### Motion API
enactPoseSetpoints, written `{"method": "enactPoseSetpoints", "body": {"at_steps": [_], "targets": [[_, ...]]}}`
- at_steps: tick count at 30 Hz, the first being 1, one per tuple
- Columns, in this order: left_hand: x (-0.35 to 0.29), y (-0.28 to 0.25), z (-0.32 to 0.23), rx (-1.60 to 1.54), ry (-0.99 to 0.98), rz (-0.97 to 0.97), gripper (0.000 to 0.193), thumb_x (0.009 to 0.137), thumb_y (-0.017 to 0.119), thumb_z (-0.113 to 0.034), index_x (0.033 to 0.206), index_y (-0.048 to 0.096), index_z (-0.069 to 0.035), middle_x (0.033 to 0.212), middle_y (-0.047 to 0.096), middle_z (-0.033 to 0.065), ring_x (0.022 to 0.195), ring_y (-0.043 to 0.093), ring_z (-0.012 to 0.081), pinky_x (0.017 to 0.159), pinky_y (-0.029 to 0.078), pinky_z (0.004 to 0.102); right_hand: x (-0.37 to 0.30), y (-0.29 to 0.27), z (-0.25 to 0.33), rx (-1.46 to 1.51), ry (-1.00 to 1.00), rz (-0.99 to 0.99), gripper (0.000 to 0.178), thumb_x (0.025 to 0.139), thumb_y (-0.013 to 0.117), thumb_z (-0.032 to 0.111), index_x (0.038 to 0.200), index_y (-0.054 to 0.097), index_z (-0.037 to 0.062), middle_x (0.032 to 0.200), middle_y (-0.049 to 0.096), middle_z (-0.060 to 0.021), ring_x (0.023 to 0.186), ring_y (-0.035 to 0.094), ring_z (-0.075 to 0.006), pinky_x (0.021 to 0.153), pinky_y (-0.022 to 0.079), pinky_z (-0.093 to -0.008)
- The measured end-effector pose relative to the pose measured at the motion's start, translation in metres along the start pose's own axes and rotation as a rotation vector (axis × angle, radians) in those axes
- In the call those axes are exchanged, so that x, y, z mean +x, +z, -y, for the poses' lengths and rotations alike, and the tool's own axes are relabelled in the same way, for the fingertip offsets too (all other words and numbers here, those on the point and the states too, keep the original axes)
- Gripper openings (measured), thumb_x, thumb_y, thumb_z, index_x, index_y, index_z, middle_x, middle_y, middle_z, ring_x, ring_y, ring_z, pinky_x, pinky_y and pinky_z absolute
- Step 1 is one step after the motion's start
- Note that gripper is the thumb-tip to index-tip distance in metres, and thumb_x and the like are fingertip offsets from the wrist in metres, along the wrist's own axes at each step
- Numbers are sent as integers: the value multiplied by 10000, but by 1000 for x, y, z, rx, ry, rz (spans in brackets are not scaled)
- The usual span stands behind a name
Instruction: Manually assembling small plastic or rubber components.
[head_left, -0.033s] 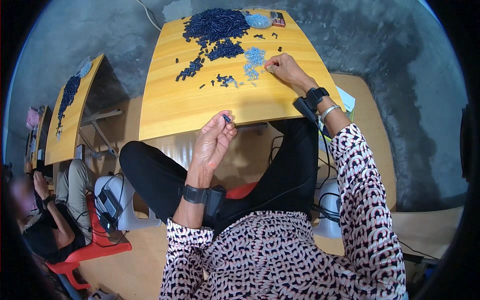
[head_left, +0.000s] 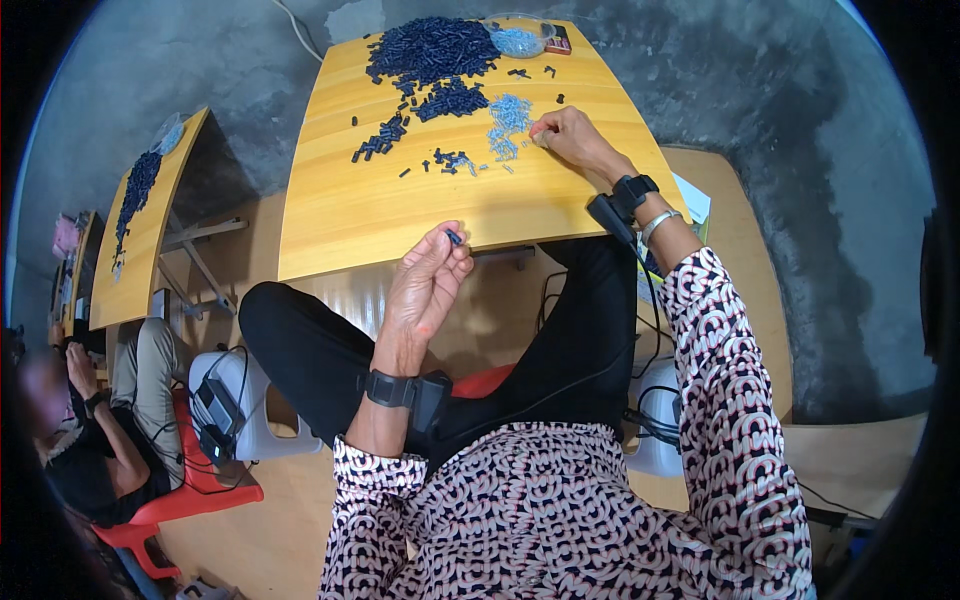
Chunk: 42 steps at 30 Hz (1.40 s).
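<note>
My left hand [head_left: 430, 275] is raised just off the near edge of the wooden table [head_left: 340, 225], pinching a small dark cylindrical piece [head_left: 454, 238] between thumb and fingertips. Farther right, my right hand [head_left: 572, 138] rests on the tabletop with its fingers pinched together, beside a scatter of small pale, shiny pieces [head_left: 508, 112]. Whatever its fingertips hold, if anything, is too small to make out. Left of those pale pieces lie a small heap of dark pieces [head_left: 450, 99] and a loose group of dark cylinders [head_left: 380, 138]. Nearer to me is a little mixed cluster [head_left: 452, 160].
A large dark heap [head_left: 432, 48] covers the table's far end, beside a clear tub of pale pieces [head_left: 517, 42] and a small red-and-black box [head_left: 556, 40]. Cables hang by my right arm. At left, another person [head_left: 120, 450] sits near a second table [head_left: 150, 220].
</note>
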<state>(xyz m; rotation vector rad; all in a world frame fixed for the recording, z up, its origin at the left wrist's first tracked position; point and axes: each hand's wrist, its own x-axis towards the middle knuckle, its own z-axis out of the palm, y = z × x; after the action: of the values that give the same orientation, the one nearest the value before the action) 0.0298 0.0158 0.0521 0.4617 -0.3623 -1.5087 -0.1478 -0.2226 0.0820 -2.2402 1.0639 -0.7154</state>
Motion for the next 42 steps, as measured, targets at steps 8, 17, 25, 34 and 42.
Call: {"method": "enactPoseSetpoints", "body": {"at_steps": [8, 17, 25, 34, 42], "targets": [[-1, 2, 1, 17, -9, 3, 196, 861, 552, -96, 1024, 552, 13, 873, 561, 71, 748, 497, 121, 681, 437, 240, 3, 2, -5, -19, -25, 8, 130, 709, 646, 110, 767, 656, -6, 697, 640, -133, 652, 604, -208, 615, 462, -320], [0, 3, 1, 26, -13, -11, 187, 861, 551, -91, 1020, 558, 8, 876, 566, 68, 744, 497, 115, 680, 435, 235, 4, 8, 0, -123, 21, -1, 133, 726, 611, 103, 733, 622, -30, 652, 605, -171, 622, 589, -226, 588, 450, -331], [-1, 4, 0, 12, -13, -17, 188, 864, 547, -88, 1025, 554, 7, 873, 560, 67, 745, 498, 116, 684, 435, 232, 3, 5, -8, 198, 120, 7, 112, 773, 613, 91, 774, 618, -22, 671, 592, -41, 597, 513, -99, 544, 412, -246], [-1, 5, 1, -28, -29, -19, 182, 872, 531, -81, 1029, 544, 10, 882, 553, 74, 754, 502, 119, 696, 451, 231, 1, -1, -14, 387, 154, 57, 117, 820, 606, 99, 833, 615, -17, 722, 585, -7, 633, 494, -58, 556, 400, -197], [1, 2, -2, -132, -1, 17, 200, 882, 512, -77, 1055, 502, 23, 910, 532, 94, 764, 497, 127, 691, 455, 226, -41, -25, 62, 276, -39, -71, 149, 786, 627, 125, 832, 645, -16, 718, 605, -13, 639, 503, -70, 565, 415, -222]]}}
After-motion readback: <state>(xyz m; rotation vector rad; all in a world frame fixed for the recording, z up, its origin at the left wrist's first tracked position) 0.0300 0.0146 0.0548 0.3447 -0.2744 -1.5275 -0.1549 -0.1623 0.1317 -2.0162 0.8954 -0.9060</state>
